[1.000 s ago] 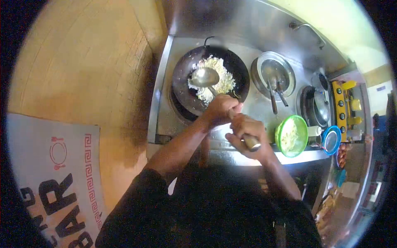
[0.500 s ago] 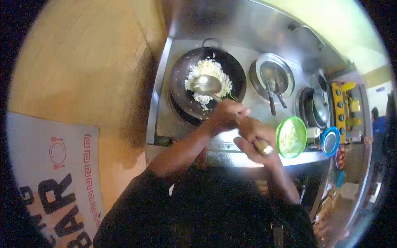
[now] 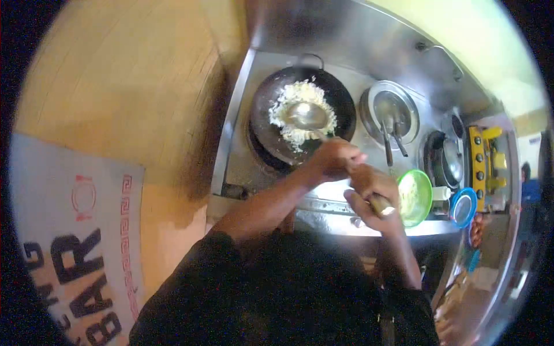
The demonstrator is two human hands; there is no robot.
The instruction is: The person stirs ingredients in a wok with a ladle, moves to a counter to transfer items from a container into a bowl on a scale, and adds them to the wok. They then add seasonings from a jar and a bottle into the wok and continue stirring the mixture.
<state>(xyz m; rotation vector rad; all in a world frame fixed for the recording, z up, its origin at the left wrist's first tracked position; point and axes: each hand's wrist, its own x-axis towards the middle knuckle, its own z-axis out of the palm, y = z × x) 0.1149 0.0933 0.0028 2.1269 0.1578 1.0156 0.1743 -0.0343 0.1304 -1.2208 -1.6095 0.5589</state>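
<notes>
Our grip is two-handed on one long ladle point(image 3: 309, 115): the left hand point(image 3: 334, 158) is wrapped around the shaft partway along, and the right hand point(image 3: 372, 193) is closed around the butt of the handle, whose end pokes out below the fingers near the bench edge.

The steel bench point(image 3: 340, 222) runs across the scene, with a wooden floor to its left and a printed mat point(image 3: 75, 242) lying near left on that floor. The black wok point(image 3: 303, 115) sits at the far left of the bench. In it lies a heap of pale rice point(image 3: 300, 106), spread over the middle and far side of the pan.

The ladle's long axis runs from near right to far left, bowl end pointing away from us into the wok. Its bowl rests over the rice, hollow side up. Our left forearm reaches up from the near left, wrist bent over the wok's near rim; our right forearm comes straight up from below, fist just beside the left hand and nearer to us.

Right of the wok stands a steel pot point(image 3: 389, 109) with two utensils leaning in it. Nearer, just right of our right hand, sits a green bowl point(image 3: 416, 197), and beyond it a blue-rimmed bowl point(image 3: 463, 206). A yellow holder point(image 3: 479, 164) stands at far right.
</notes>
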